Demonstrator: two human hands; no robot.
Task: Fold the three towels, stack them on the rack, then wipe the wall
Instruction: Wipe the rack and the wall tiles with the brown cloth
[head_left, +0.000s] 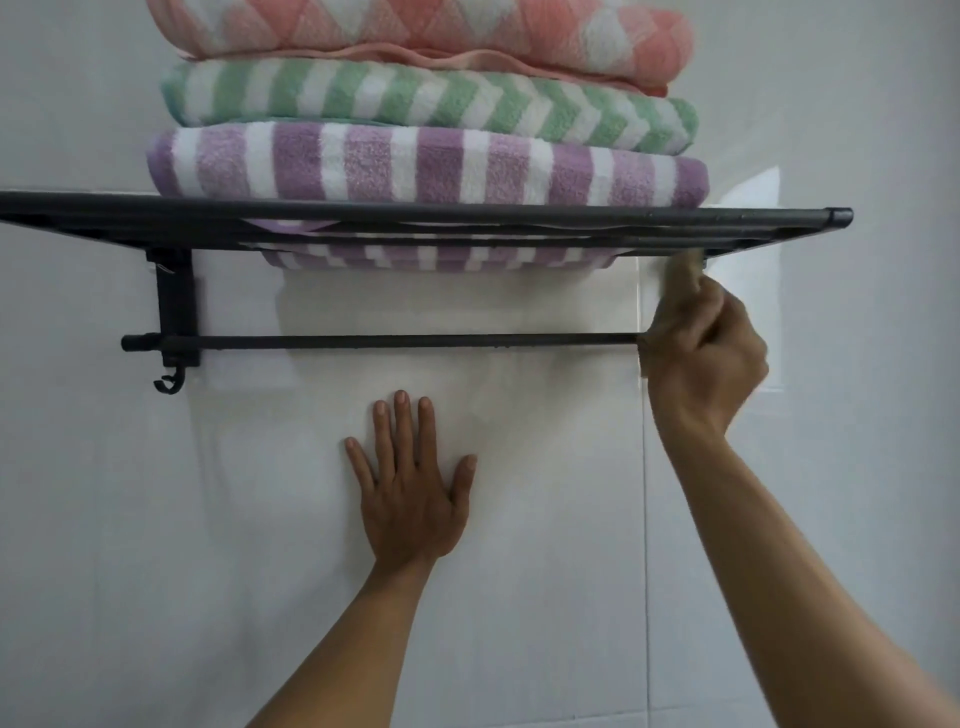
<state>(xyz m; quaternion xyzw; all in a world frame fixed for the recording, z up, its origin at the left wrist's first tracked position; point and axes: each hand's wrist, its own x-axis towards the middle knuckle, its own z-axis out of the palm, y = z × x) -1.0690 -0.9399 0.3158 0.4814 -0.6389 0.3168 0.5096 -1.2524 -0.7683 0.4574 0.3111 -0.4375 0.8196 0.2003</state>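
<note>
Head view: right hand (704, 343) fingers (670, 332) grip cloth (680, 270) under rack (415, 218).

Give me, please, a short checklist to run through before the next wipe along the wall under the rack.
1. All three towels folded and stacked on the rack: purple towel at the bottom, green towel in the middle, pink towel on top: ok.
2. Stack sits level, nothing sliding off: ok.
3. Left hand flat on the wall, fingers straight: ok.
4. Right hand grips a wiping cloth: cannot tell, only a blurred beige scrap shows above the fist.
5. Lower bar clear of the right hand: not ok, the fist overlaps its right end.
</note>
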